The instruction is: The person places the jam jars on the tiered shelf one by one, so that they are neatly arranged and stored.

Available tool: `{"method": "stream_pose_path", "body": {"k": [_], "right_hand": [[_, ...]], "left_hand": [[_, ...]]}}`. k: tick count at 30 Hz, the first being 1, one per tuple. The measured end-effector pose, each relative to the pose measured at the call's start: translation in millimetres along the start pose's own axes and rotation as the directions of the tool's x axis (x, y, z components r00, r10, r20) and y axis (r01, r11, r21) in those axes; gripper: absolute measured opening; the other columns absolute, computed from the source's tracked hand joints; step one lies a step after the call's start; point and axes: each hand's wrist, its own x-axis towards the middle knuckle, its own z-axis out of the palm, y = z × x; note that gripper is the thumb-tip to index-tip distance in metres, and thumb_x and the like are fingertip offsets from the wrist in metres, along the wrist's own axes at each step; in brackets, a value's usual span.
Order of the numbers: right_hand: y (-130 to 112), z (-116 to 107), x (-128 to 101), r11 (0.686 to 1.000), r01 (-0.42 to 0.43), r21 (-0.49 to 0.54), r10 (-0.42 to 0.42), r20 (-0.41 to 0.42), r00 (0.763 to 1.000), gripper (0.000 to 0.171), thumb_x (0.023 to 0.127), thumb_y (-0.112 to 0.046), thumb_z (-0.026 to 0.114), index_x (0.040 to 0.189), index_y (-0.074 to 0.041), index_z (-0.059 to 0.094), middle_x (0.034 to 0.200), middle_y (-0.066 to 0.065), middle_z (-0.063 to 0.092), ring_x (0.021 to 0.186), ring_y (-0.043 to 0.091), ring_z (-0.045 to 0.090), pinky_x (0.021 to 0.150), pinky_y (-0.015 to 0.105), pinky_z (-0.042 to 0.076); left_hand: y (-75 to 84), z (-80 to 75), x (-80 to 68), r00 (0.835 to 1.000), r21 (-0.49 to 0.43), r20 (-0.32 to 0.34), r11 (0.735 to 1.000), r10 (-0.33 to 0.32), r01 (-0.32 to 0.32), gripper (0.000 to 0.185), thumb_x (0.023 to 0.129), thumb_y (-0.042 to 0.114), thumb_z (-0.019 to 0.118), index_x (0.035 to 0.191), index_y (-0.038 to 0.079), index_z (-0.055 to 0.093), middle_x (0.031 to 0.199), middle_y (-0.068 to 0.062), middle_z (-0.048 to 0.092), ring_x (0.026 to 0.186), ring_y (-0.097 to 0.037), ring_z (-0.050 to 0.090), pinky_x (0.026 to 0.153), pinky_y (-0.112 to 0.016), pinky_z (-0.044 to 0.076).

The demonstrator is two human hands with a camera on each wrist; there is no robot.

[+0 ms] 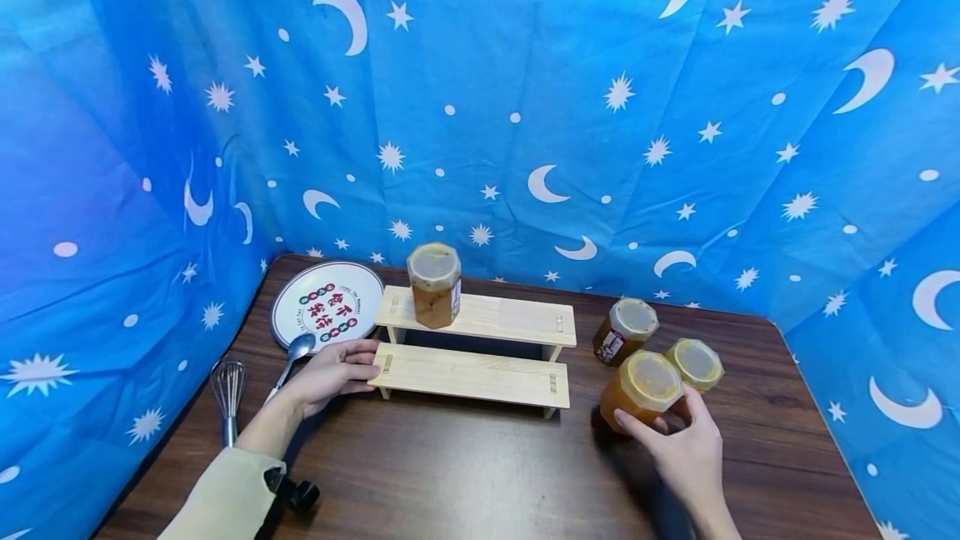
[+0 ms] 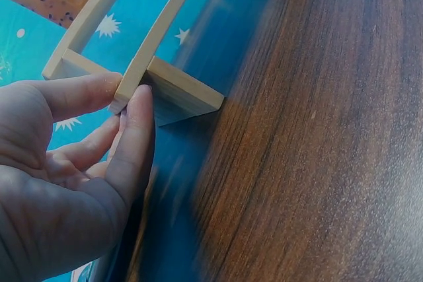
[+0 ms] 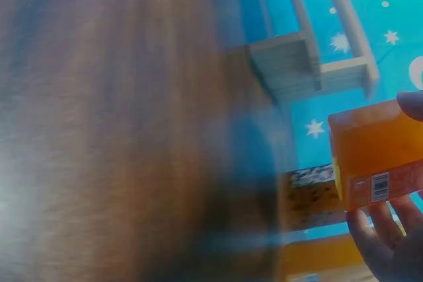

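Note:
A two-tier wooden shelf (image 1: 472,375) stands mid-table. My left hand (image 1: 330,377) pinches the left end of its lower board, with thumb and finger on either face in the left wrist view. On the upper tier, toward its left end, sits a lidded jar (image 1: 435,294) with dark specks. My right hand (image 1: 690,448) grips another jar (image 1: 637,398) of orange contents, tilted and held off the table, right of the shelf. A barcode label shows on this orange jar (image 3: 370,156) in the right wrist view. Behind it stand a dark-speckled jar (image 1: 624,332) and a yellow-lidded jar (image 1: 697,363).
A white plate (image 1: 288,307) with printed characters lies at the back left. In front of it are a spoon (image 1: 300,347) and a whisk (image 1: 228,390), close to my left forearm. Blue star-patterned cloth (image 1: 487,107) hangs around the table (image 1: 450,473).

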Motion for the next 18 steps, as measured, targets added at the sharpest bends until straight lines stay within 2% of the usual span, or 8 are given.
{"method": "stream_pose_path", "body": {"k": [11,18], "right_hand": [[-33.6,-1.8,8.9,0.998,0.054,0.015,-0.056,0.096,0.994,0.078,0.073,-0.026,0.097,0.140,-0.014,0.059,0.124,0.007,0.067,0.102,0.001,0.061,0.080,0.007,0.050],[-53.0,6.3,16.5,0.995,0.093,0.044,-0.098,0.119,0.988,0.075,0.077,-0.028,0.095,0.140,-0.014,0.058,0.124,0.003,0.068,0.107,0.010,0.063,0.084,0.010,0.051]], "left_hand": [[1.2,1.1,-0.8,1.000,0.000,-0.003,1.000,-0.003,0.003,0.058,0.098,0.001,0.066,0.150,-0.008,0.041,0.128,-0.021,0.057,0.101,-0.023,0.068,0.089,-0.037,0.060],[3.0,1.8,-2.8,1.000,0.004,0.009,1.000,0.007,-0.008,0.059,0.098,0.000,0.065,0.150,-0.009,0.039,0.130,-0.022,0.056,0.101,-0.023,0.067,0.090,-0.038,0.060]]}}
